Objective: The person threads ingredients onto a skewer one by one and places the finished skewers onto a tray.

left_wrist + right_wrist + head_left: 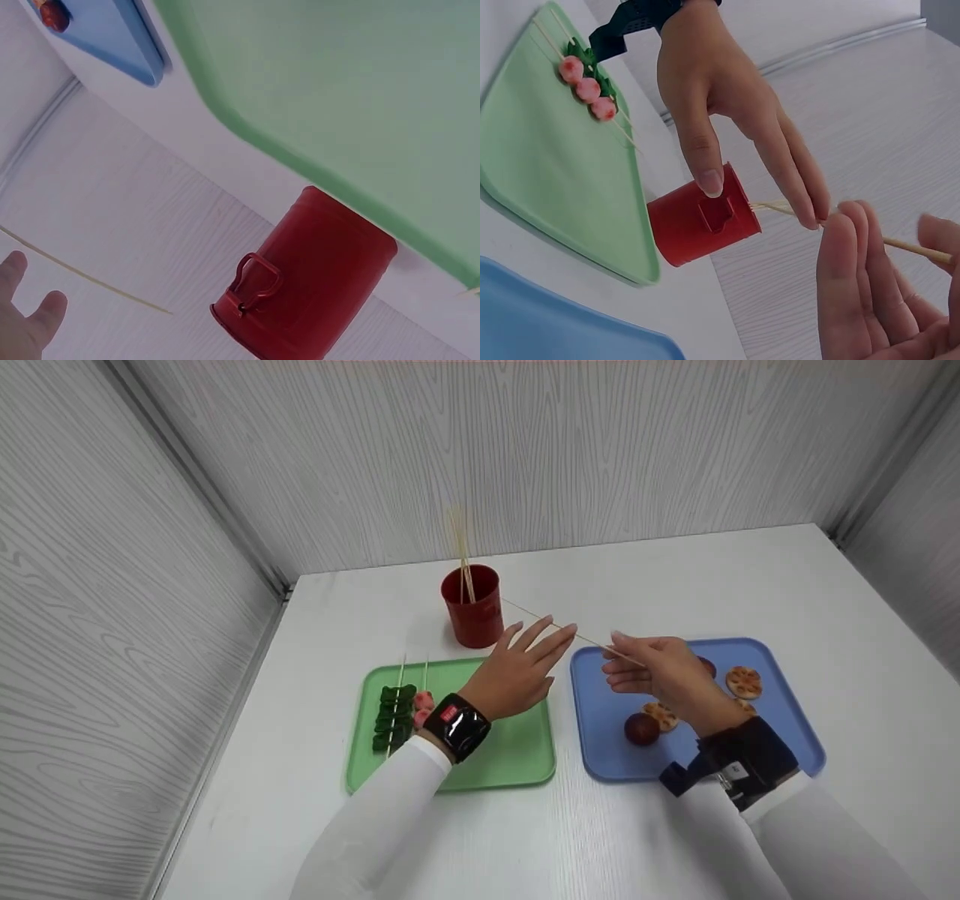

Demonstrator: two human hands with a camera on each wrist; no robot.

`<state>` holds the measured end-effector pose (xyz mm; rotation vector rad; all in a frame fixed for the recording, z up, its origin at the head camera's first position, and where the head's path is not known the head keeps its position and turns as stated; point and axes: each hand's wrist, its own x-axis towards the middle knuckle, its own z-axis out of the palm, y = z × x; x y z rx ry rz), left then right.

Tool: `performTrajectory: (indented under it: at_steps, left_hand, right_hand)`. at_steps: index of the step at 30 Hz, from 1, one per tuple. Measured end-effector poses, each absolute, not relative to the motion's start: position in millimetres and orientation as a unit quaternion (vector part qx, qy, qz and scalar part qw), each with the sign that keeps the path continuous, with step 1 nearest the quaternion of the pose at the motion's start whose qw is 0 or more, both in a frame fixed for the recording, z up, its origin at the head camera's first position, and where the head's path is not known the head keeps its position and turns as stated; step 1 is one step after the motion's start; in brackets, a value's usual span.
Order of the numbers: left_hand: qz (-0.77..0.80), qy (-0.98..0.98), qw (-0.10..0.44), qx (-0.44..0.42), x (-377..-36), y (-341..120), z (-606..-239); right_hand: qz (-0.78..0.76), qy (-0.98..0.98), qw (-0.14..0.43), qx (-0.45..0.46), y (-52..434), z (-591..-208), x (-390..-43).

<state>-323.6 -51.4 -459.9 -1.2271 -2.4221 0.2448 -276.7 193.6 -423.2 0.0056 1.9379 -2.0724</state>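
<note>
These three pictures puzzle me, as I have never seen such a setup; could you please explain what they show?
No machine here: a person works with two bare hands. The wide picture comes from a camera on the head; the other two come from cameras strapped to the wrists, so they look tilted.

On the white table stand a red cup holding thin wooden sticks, a green tray and a blue tray. The green tray carries two filled skewers, one with green pieces and one with pink. The blue tray holds round food slices.

The right hand pinches a bare wooden stick. The left hand, fingers straight, touches that stick.
</note>
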Motion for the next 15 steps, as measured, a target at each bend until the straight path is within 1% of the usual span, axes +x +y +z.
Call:
performTrajectory:
  at_steps: [7,11,15]
  left_hand:
    - [0.072,-0.877,0.203,-0.430,-323,-48,-465]
    - [0.006,-0.885,0.189,-0.425,-321,-44,-466]
    - [-0.085,-0.892,0.166,-0.413,-319,-40,-464]
  right_hand:
    - [-0.706,0.688,0.171,-0.005,190,-433,-274]
    - [-0.713,0.679,0.172,-0.008,183,-440,-271]
    - [-0.716,0.679,0.161,-0.018,176,-444,-268]
